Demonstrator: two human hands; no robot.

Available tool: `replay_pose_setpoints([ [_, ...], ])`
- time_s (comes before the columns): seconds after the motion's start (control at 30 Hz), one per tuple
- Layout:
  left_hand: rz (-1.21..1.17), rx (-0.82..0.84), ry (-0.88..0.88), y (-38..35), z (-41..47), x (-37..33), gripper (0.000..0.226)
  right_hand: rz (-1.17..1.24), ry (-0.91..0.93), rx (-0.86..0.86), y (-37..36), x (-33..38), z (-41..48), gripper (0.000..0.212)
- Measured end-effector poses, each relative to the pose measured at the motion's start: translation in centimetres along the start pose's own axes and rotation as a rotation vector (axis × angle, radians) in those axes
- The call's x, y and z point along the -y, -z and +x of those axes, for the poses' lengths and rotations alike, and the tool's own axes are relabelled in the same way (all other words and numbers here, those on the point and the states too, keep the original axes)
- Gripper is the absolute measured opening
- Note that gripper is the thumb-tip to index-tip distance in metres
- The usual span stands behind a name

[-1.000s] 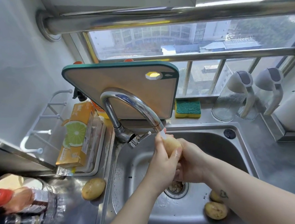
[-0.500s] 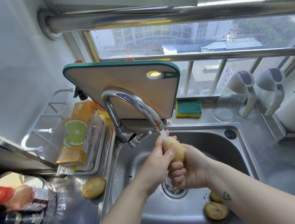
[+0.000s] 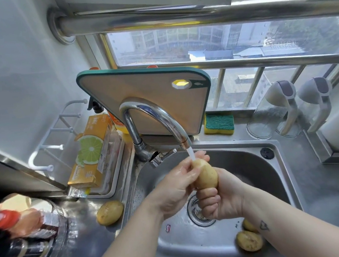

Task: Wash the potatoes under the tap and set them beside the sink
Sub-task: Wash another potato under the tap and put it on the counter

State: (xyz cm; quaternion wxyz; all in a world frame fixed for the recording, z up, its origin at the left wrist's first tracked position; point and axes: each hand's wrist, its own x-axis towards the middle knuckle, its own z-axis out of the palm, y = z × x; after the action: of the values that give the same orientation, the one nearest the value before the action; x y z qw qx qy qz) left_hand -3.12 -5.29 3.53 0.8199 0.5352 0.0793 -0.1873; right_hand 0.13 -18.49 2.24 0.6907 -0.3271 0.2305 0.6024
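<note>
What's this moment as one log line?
rinsing | left hand, right hand hold potato under running tap | another potato on counter beside sink | two potatoes in sink

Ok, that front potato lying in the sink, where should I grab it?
Come down from above and pinch the front potato across its shorter width, thumb on the near side. It lies flat on the sink floor with its top bare. The second potato sits close behind it, so the near-left side looks freest.
</note>
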Motion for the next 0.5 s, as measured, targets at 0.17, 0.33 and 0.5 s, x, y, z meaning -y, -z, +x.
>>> replay_pose_setpoints([
  [0.17, 0.055, -0.164, -0.043, -0.3, 0.3, 0.1, 0.019, 0.008, 0.006, -0.006, -0.8, -0.1, 0.8, 0.046],
  [0.33, 0.014, -0.235, -0.064, -0.7, 0.4, 0.6, 0.029, 0.009, 0.001, -0.034, -0.9, 0.0, 0.8, 0.044],
  [0.5, 0.105, 0.004, -0.043, 0.8, -0.2, 0.5, 0.034, -0.006, 0.003, 0.009, -0.8, 0.1, 0.3, 0.042],
])
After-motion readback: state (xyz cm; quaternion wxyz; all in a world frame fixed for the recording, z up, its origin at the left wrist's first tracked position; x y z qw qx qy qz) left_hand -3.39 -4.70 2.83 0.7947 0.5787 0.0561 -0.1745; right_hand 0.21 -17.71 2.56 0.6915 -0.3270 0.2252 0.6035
